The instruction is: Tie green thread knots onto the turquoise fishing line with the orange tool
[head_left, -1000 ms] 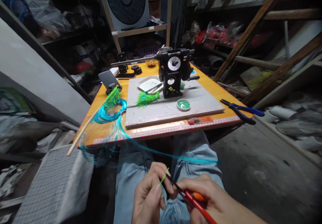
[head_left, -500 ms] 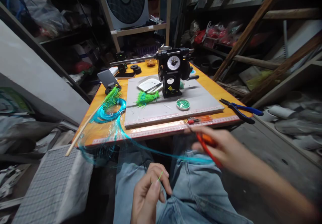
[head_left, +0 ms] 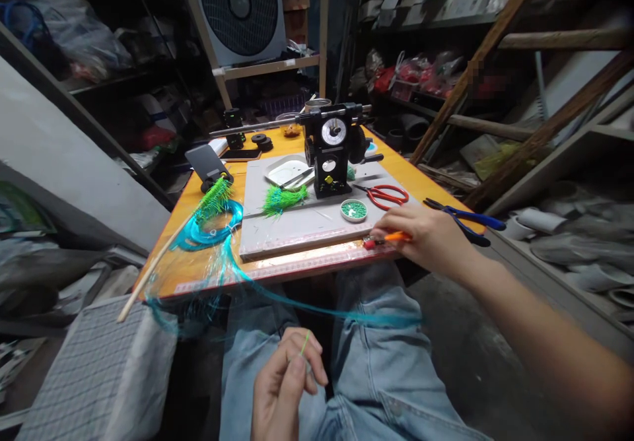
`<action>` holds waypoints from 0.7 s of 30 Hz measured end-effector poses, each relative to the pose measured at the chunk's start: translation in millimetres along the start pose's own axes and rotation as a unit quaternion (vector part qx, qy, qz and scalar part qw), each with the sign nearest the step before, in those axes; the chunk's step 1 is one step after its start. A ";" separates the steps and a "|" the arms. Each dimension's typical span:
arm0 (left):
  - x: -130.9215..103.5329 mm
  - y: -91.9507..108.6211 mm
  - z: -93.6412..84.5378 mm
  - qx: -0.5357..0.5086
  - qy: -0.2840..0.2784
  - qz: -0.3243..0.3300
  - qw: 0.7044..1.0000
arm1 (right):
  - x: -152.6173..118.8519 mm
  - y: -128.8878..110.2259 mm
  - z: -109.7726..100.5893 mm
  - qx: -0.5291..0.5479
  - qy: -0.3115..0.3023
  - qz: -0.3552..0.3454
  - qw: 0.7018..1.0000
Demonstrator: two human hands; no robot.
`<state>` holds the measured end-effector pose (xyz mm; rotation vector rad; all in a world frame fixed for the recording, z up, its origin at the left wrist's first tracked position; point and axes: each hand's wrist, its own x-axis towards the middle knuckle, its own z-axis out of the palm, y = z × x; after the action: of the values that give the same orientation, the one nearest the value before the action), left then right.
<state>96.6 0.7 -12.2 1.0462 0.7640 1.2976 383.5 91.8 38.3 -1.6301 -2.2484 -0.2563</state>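
Above my lap, my left hand [head_left: 288,378] pinches a short green strand [head_left: 305,342] between thumb and finger. My right hand [head_left: 421,236] is at the table's front edge, its fingers closed around an orange-handled tool [head_left: 397,237]; a red part [head_left: 369,244] shows beside the fingertips. Just behind that hand, red-handled scissors [head_left: 389,195] lie on the grey board [head_left: 292,235]. A round dish of green beads [head_left: 353,210] sits to their left. Pliers with blue handles [head_left: 470,218] rest at the table's right edge.
A black winding device [head_left: 333,157] stands on the board, near a white tray [head_left: 287,171] and a green tinsel bundle [head_left: 283,199]. Coiled blue strands [head_left: 212,230] trail from the table across my lap. A wooden stick [head_left: 158,263] overhangs the left edge.
My right hand has put the red scissors down on the board and closed on the orange-handled tool. My left hand still pinches the green strand. The view has shifted slightly.
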 end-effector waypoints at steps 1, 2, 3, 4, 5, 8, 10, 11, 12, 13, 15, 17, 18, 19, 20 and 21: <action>0.7 0.0 0.4 -0.002 -0.001 0.000 1.000 | -8.1 -2.7 1.2 0.006 -0.006 -0.013 1.000; 1.3 0.0 0.9 -0.005 -0.004 0.002 1.000 | -15.5 -4.6 2.5 0.009 -0.008 -0.019 1.000; 1.9 -0.1 1.5 -0.007 -0.009 0.003 1.000 | -22.1 -6.4 3.6 0.012 -0.008 -0.022 1.000; 2.5 -0.1 2.1 -0.010 -0.014 0.004 1.000 | -28.1 -8.8 4.1 0.014 -0.007 -0.023 1.000; 2.8 -0.3 2.7 -0.011 -0.020 0.004 1.000 | -33.6 -12.5 3.9 0.012 -0.007 -0.027 1.000; 2.7 -2.0 4.2 -0.011 -0.041 0.007 0.999 | -49.8 -37.6 -0.4 0.093 -0.018 -0.021 0.995; 1.5 -3.8 4.8 -0.010 -0.057 0.010 0.998 | -60.8 -64.8 -2.8 0.298 -0.072 0.042 0.951; 0.7 -4.6 5.1 -0.009 -0.065 0.012 0.998 | -65.8 -79.7 -2.7 0.419 -0.125 0.082 0.896; -0.2 -5.2 5.2 -0.009 -0.074 0.013 0.997 | -70.3 -94.2 -1.2 0.531 -0.174 0.117 0.821; -1.1 -5.5 5.2 -0.010 -0.084 0.013 0.996 | -73.9 -107.6 1.6 0.620 -0.211 0.145 0.741; -2.5 -5.2 4.8 -0.007 -0.104 0.011 0.994 | -78.0 -129.2 10.2 0.732 -0.231 0.191 0.612; -3.3 -4.2 4.1 0.003 -0.122 0.009 0.992 | -78.0 -143.1 20.1 0.781 -0.208 0.240 0.538; -3.5 -3.7 3.6 0.008 -0.129 0.009 0.992 | -76.7 -147.7 24.5 0.790 -0.197 0.267 0.516; -3.6 -3.3 3.2 0.014 -0.136 0.008 0.991 | -75.0 -151.1 28.1 0.793 -0.191 0.292 0.499; -3.6 -3.2 2.8 0.019 -0.142 0.008 0.990 | -73.1 -153.7 31.0 0.794 -0.191 0.312 0.486; -3.6 -3.3 2.4 0.025 -0.149 0.009 0.989 | -71.2 -155.8 33.0 0.792 -0.192 0.327 0.479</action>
<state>99.6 -3.1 -14.7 1.2558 0.5633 1.1088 250.1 -9.7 -10.3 -1.0376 -0.7461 1.8895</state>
